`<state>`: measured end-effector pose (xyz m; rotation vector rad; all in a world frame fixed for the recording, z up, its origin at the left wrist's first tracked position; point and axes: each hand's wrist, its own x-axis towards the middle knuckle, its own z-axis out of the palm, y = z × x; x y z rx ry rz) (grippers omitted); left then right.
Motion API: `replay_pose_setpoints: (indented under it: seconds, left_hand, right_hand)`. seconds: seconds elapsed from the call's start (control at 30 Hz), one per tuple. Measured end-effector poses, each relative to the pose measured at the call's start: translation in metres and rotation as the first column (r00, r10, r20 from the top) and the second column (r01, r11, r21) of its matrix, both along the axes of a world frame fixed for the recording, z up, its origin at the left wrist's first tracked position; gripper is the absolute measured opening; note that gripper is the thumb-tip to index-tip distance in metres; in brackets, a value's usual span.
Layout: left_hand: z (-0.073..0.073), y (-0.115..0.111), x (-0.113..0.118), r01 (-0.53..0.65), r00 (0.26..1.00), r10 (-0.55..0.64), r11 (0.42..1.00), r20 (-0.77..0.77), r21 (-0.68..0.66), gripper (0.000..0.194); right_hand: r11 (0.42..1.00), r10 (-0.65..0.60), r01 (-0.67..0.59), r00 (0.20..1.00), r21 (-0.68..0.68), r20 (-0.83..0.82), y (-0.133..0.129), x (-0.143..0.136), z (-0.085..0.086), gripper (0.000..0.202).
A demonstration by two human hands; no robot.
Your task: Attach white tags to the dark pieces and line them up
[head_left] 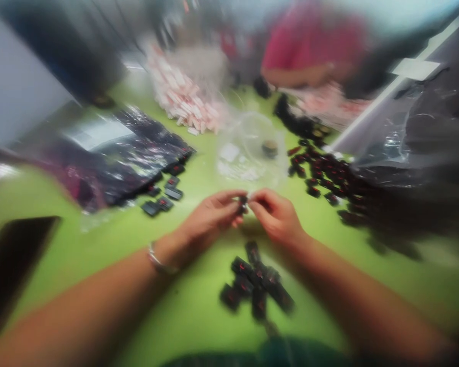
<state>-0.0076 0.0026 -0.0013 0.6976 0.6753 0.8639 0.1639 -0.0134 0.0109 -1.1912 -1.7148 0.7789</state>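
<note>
My left hand (214,211) is closed on a small black plastic part (243,204), held between thumb and fingers. Right beside it, my right hand (273,211) is pinched shut with its fingertips at the edge of that part; whatever those fingertips hold is too small and blurred to name. Below both hands, a loose pile of black plastic parts with red marks (256,280) lies on the green table (191,306). Just beyond my hands stands a clear plastic container (252,130) with small white pieces (239,168) and a dark round item (270,148) in it.
Left are a clear bag of dark parts (137,153), several loose black parts (162,201) and a dark flat object (15,265). Many black-and-red parts (325,173) spill from a bag (398,127) at right. White-and-pink pieces (187,102) and a person in red (313,41) are beyond.
</note>
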Motion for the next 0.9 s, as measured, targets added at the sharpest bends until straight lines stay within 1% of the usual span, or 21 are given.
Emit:
replay_pose_setpoints:
  seconds: [0.1, 0.33, 0.4, 0.43, 0.5, 0.57, 0.6, 0.67, 0.7, 0.73, 0.8, 0.83, 0.9]
  left_hand:
    - [0.001, 0.0, 0.001, 0.01, 1.0, -0.01, 1.0, -0.006, -0.005, 0.033]
    - [-0.002, -0.001, 0.002, -0.027, 0.999, 0.027, 0.999, -0.034, 0.024, 0.033]
    - [-0.004, 0.0, 0.002, -0.034, 0.997, 0.037, 0.998, -0.064, 0.054, 0.034]
    - [-0.006, 0.0, 0.001, -0.032, 0.996, 0.038, 0.997, -0.08, 0.073, 0.034]
    - [-0.008, 0.001, -0.001, -0.013, 0.994, 0.026, 0.993, -0.108, 0.12, 0.033]
    - [-0.01, 0.002, -0.005, 0.025, 0.992, -0.003, 0.985, -0.13, 0.17, 0.033]
    - [-0.011, 0.003, -0.006, 0.051, 0.99, -0.024, 0.98, -0.14, 0.191, 0.033]
    - [-0.01, 0.004, -0.008, 0.104, 0.986, -0.072, 0.971, -0.154, 0.215, 0.032]
    - [-0.01, 0.004, -0.008, 0.121, 0.984, -0.089, 0.969, -0.152, 0.217, 0.031]
    - [-0.009, 0.004, -0.008, 0.124, 0.985, -0.095, 0.969, -0.143, 0.214, 0.03]
    - [-0.008, 0.003, -0.005, 0.087, 0.993, -0.067, 0.975, -0.102, 0.205, 0.029]
    - [-0.008, 0.003, -0.004, 0.056, 0.996, -0.041, 0.978, -0.079, 0.203, 0.03]
    - [-0.008, 0.003, -0.001, 0.007, 0.998, 0.004, 0.979, -0.058, 0.203, 0.036]
  right_hand:
    - [1.0, 0.016, -0.016, 1.0, -0.015, -0.026, 0.0, -0.002, -0.001, 0.008]
    - [0.996, -0.011, 0.014, 0.999, -0.085, 0.036, -0.002, -0.003, -0.002, 0.009]
    - [0.992, -0.025, 0.026, 1.0, -0.12, 0.007, -0.003, -0.005, -0.002, 0.008]
    - [0.986, -0.032, 0.027, 0.999, -0.165, -0.029, -0.003, -0.005, -0.002, 0.008]
    - [0.953, -0.061, 0.016, 0.988, -0.304, -0.142, -0.003, -0.006, -0.001, 0.013]
    - [0.891, -0.097, -0.039, 0.957, -0.453, -0.272, -0.002, -0.005, 0.001, 0.022]
    - [0.854, -0.095, -0.092, 0.94, -0.511, -0.328, -0.001, -0.003, 0.001, 0.026]
    - [0.787, -0.051, -0.211, 0.914, -0.58, -0.403, 0.001, -0.001, 0.002, 0.032]
    - [0.767, -0.026, -0.25, 0.908, -0.591, -0.418, 0.002, 0.0, 0.003, 0.033]
    - [0.763, -0.012, -0.264, 0.907, -0.59, -0.42, 0.002, 0.001, 0.003, 0.033]
    - [0.797, -0.034, -0.225, 0.91, -0.561, -0.414, 0.002, 0.001, 0.005, 0.03]
    - [0.815, -0.056, -0.197, 0.909, -0.545, -0.413, 0.002, 0.0, 0.005, 0.028]
    - [0.829, -0.079, -0.167, 0.91, -0.534, -0.408, 0.001, -0.002, 0.007, 0.026]
